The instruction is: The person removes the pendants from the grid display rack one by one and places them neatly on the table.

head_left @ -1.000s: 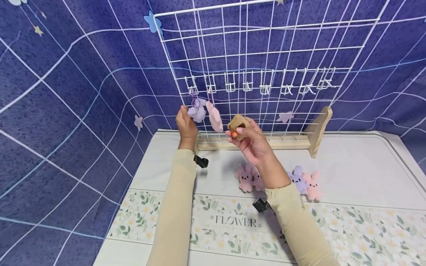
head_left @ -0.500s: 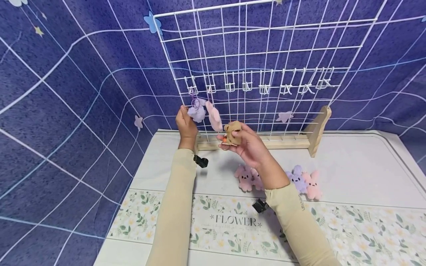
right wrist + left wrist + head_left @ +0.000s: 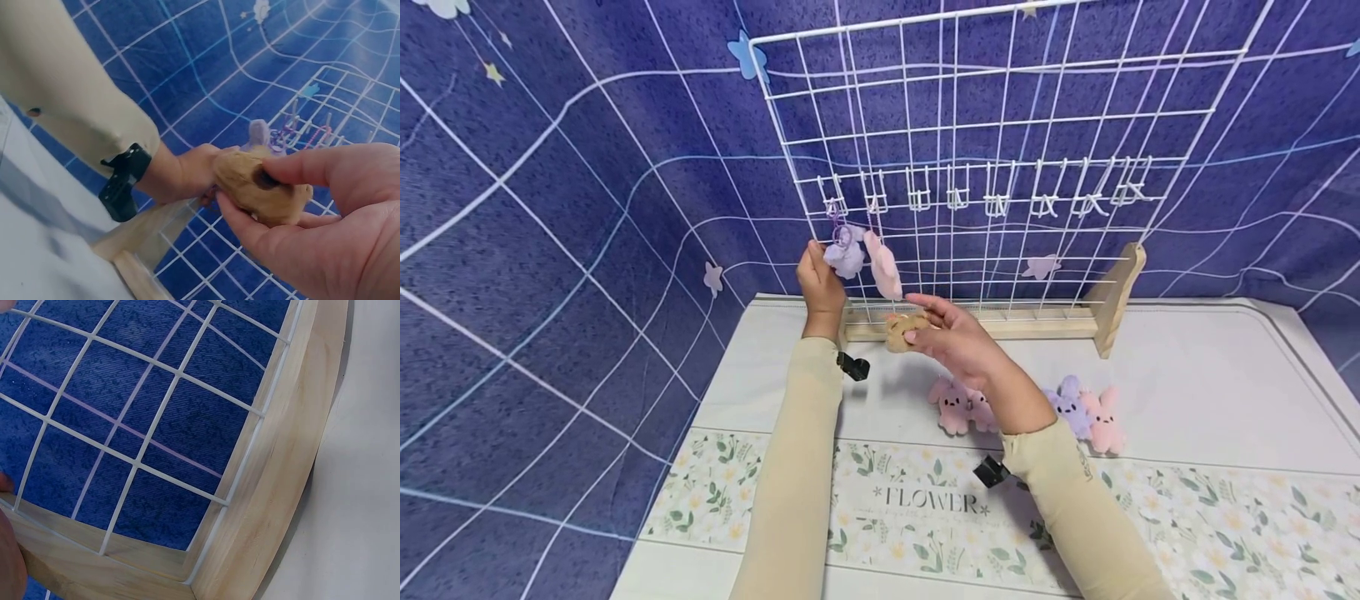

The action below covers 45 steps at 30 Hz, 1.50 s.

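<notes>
My right hand [image 3: 958, 337] pinches a small brown plush toy [image 3: 904, 332] between thumb and fingers, low in front of the white wire grid. In the right wrist view the plush [image 3: 262, 190] has a dark round spot by my thumb. Its far side is hidden. At the grid's left end my left hand [image 3: 822, 283] grips the stand's wooden side post [image 3: 81, 572], with fingertips on both sides of it in the left wrist view. Beside that hand hang a purple plush [image 3: 846, 252] and a pink plush [image 3: 883, 265] on hooks.
A row of white hooks [image 3: 996, 204] runs across the wire grid [image 3: 955, 133]. Pink plush bunnies [image 3: 953, 407] and a purple plush [image 3: 1070, 407] lie on the table behind and beside my right forearm. The wooden foot [image 3: 1120, 300] ends the stand at right.
My right hand has moved down and left with the brown plush and turned it over, so its orange part is now mostly hidden. The left hand stays on the post.
</notes>
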Each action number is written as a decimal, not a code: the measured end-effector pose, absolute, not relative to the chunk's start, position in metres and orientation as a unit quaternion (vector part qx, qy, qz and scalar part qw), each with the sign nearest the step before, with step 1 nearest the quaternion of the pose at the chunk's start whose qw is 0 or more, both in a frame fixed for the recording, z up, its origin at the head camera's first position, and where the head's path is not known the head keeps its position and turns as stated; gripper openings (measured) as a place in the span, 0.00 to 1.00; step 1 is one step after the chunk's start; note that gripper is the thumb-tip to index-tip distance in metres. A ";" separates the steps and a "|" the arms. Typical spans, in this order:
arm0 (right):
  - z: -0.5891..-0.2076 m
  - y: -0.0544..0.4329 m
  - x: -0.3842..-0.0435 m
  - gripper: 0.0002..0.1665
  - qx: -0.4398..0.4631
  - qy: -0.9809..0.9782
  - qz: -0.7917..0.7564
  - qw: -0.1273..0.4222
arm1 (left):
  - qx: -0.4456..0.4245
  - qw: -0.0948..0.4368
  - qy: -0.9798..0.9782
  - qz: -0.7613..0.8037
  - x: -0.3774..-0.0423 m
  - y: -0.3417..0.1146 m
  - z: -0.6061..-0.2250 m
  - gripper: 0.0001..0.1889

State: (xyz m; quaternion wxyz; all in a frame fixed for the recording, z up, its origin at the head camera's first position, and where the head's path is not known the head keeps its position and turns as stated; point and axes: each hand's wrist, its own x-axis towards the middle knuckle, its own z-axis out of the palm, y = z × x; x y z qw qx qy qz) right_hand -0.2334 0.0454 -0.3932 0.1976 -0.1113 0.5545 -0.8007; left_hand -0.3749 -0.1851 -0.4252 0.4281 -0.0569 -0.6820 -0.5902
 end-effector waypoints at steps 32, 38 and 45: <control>-0.425 0.045 -0.233 0.09 -0.164 0.811 -0.528 0.190 | -0.071 0.426 -0.681 -0.592 -0.375 -0.186 -0.426 0.22; -0.428 0.045 -0.232 0.07 -0.155 0.830 -0.497 0.203 | -0.069 0.433 -0.684 -0.582 -0.374 -0.186 -0.426 0.22; -0.431 0.046 -0.232 0.06 -0.204 0.830 -0.471 0.219 | -0.069 0.429 -0.685 -0.584 -0.374 -0.185 -0.425 0.22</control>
